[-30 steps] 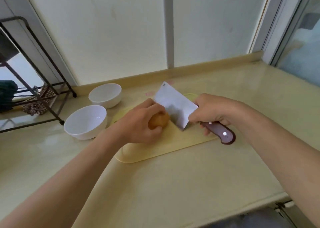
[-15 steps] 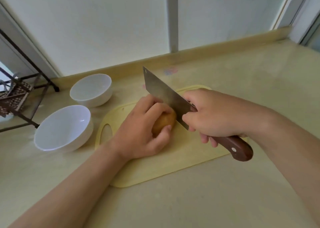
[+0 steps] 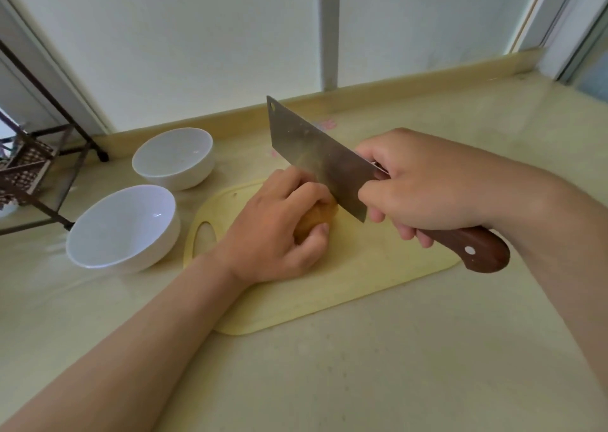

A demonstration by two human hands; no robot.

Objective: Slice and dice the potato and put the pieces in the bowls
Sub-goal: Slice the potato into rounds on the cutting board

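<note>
A brown potato lies on a pale yellow cutting board, mostly covered by my left hand, which grips it from above. My right hand is closed around the brown wooden handle of a cleaver. The wide steel blade stands edge-down against the right end of the potato, next to my left fingers. Two empty white bowls stand left of the board: a near bowl and a far bowl.
The beige counter runs to a low ledge under a white wall. A dark metal rack holding a woven basket stands at the far left. A window frame rises at the right.
The cleaver has turned from lying flat-faced over the board to standing on edge by the potato's right end. The camera has come closer and tilted down.
</note>
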